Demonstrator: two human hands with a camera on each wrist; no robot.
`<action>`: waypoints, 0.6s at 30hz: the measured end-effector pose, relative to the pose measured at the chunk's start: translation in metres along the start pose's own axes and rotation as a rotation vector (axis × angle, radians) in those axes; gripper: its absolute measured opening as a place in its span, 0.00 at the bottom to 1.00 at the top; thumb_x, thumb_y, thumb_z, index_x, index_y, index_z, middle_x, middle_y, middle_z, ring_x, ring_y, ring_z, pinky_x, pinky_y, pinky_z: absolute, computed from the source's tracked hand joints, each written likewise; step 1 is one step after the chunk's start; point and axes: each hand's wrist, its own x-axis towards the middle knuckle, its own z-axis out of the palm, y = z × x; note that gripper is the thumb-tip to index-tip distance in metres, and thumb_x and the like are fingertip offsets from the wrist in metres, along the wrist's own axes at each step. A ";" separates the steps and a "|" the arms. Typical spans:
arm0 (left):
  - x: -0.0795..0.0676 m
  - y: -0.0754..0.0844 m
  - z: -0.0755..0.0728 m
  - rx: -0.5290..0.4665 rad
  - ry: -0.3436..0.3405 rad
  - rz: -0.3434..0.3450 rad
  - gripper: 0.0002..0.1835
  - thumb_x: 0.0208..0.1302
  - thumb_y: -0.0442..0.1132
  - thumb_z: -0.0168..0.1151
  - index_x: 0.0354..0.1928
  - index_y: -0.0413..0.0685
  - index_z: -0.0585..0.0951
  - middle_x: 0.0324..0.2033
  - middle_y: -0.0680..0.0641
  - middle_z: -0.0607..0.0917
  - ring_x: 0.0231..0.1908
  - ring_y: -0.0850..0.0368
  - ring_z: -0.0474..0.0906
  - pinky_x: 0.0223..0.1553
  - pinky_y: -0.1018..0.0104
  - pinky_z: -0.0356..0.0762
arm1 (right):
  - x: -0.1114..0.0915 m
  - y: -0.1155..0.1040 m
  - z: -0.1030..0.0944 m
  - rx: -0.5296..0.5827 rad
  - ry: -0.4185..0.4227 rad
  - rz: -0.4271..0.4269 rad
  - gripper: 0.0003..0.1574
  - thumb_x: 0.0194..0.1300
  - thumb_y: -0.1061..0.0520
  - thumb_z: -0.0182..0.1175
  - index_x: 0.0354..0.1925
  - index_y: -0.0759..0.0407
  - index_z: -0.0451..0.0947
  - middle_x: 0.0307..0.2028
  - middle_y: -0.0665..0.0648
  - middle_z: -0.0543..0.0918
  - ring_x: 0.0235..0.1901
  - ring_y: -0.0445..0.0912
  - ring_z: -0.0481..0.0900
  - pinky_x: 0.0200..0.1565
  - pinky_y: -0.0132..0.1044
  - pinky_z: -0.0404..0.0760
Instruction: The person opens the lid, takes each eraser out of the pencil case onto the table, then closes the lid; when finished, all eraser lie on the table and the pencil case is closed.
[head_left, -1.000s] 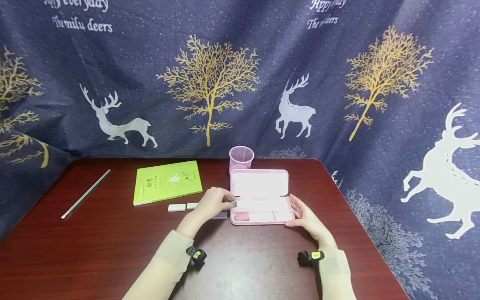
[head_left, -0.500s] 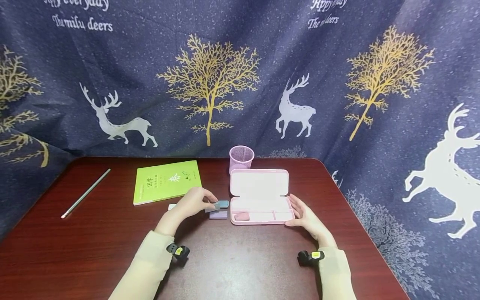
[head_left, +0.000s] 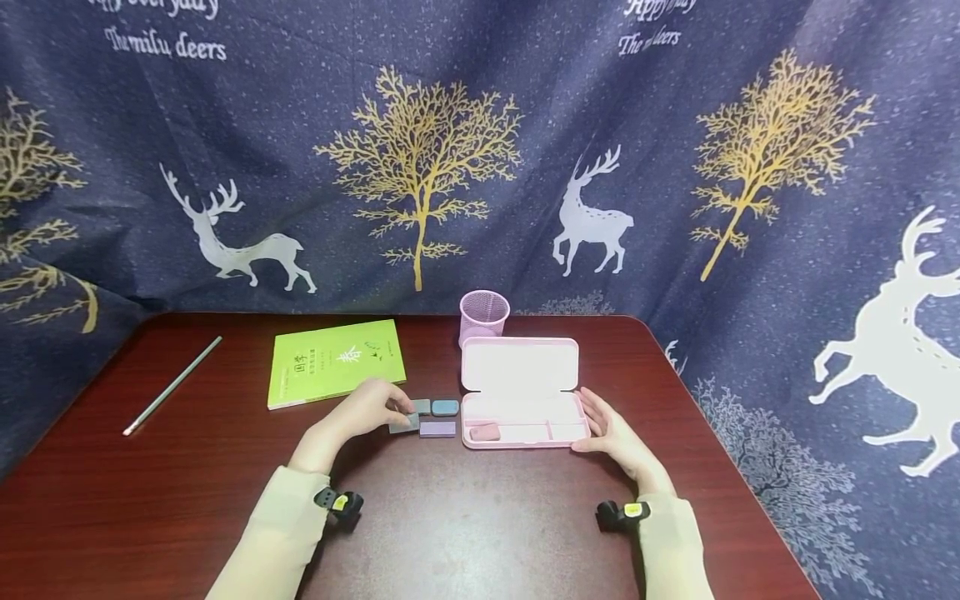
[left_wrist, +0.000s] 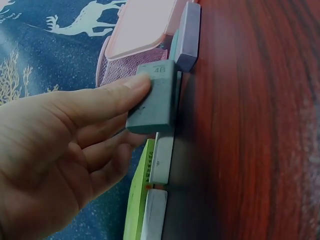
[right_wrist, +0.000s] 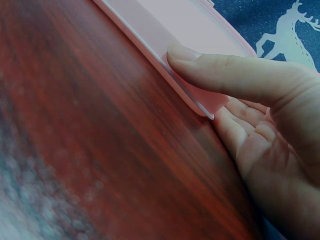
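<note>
My left hand (head_left: 367, 408) pinches a dark green eraser (left_wrist: 155, 100) marked 4B between thumb and fingers, close over the table. Just beyond it lie a grey-green eraser (head_left: 422, 407), a blue eraser (head_left: 446, 407) and a purple eraser (head_left: 437, 429). Two white erasers (left_wrist: 162, 157) show below the held one in the left wrist view; the hand hides them from the head view. A pink pencil case (head_left: 517, 410) stands with its lid up, a pink eraser (head_left: 484, 432) in its front left compartment. My right hand (head_left: 618, 437) grips the case's right end, thumb on the front rim.
A green book (head_left: 337, 362) lies behind the left hand. At the far left is a pencil (head_left: 172, 385), and a pink mesh pen cup (head_left: 483, 312) stands behind the case. A patterned cloth (head_left: 480, 167) hangs along the back of the dark red table (head_left: 480, 517).
My left hand has drawn back leftward from the case's left edge, carrying the dark green eraser. The blue and grey-green erasers have come into sight. The right hand has stayed on the case.
</note>
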 end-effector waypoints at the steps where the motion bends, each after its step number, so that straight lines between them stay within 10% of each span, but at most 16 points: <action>1: -0.001 0.000 0.000 0.000 -0.009 -0.001 0.08 0.55 0.34 0.71 0.38 0.41 0.88 0.35 0.47 0.89 0.38 0.53 0.85 0.39 0.63 0.83 | 0.000 0.000 0.000 0.000 0.000 -0.001 0.65 0.51 0.72 0.69 0.76 0.66 0.40 0.76 0.70 0.46 0.75 0.62 0.40 0.60 0.15 0.63; 18: -0.004 -0.004 0.002 -0.018 -0.077 -0.056 0.07 0.55 0.34 0.71 0.37 0.42 0.88 0.36 0.46 0.89 0.40 0.52 0.85 0.41 0.60 0.84 | -0.001 0.000 -0.001 0.002 -0.001 0.002 0.65 0.51 0.72 0.69 0.76 0.66 0.39 0.76 0.70 0.45 0.75 0.62 0.39 0.60 0.16 0.63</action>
